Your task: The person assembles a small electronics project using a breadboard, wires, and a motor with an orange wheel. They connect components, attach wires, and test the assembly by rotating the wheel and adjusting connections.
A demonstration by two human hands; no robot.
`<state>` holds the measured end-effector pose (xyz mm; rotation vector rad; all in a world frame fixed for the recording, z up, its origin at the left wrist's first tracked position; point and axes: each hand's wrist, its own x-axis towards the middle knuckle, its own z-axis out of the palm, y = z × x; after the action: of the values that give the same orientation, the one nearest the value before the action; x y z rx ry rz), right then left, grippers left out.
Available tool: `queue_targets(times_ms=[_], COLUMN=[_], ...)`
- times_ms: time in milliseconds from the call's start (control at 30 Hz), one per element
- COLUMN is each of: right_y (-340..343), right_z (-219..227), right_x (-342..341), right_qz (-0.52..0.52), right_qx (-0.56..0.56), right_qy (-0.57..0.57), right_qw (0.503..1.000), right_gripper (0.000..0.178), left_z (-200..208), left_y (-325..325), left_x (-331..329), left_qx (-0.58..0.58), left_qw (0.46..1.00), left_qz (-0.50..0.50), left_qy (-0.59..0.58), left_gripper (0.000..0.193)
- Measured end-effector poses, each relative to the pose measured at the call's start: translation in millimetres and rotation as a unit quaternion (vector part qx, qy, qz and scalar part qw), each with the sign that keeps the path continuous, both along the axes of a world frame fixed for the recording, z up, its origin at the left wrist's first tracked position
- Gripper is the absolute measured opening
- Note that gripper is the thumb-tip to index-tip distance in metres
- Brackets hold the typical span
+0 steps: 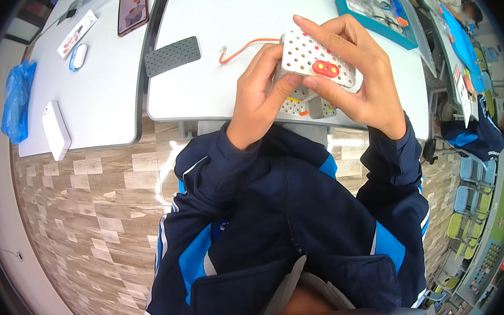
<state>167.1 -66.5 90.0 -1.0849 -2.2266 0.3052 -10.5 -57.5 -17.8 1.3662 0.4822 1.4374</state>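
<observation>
Between my two hands is a white perforated building block [303, 57], held above the near edge of the table. A red oval piece with yellow dots [326, 69] sits on its face, and small red pegs show in some holes. My left hand [263, 91] grips the block's left side, thumb at the lower edge. My right hand [359, 69] closes round the right side, fingers over the top and thumb below. An orange cable [243, 47] with a clear plug trails left from behind the block. Partly hidden below my hands are more perforated parts [295, 107] with yellow and orange bits.
A dark grey perforated plate [173, 56] lies left on the white table [211, 18]. A teal tray [365, 21] of colourful parts stands at the back right. On the left table are a phone [133, 11], a white box [56, 130] and a blue plastic bag [18, 102].
</observation>
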Motion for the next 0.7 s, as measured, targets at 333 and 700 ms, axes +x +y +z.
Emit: queue_targets(times_ms=[333, 700], right_y=[2.7, 0.6], right_z=[-2.3, -9.4], right_x=[1.1, -2.4], right_qz=[0.027, 0.012], right_qx=[0.08, 0.099], right_qy=[-0.059, -0.036], right_qw=[0.995, 0.994], right_gripper=[0.059, 0.06], left_z=[-1.0, -0.2], left_y=[-2.5, -4.6], left_x=[0.1, 3.1], left_qx=[-0.008, -0.021], left_qw=[1.0, 0.999], left_qz=[0.005, -0.025], left_qy=[0.002, -0.028], left_gripper=[0.037, 0.038])
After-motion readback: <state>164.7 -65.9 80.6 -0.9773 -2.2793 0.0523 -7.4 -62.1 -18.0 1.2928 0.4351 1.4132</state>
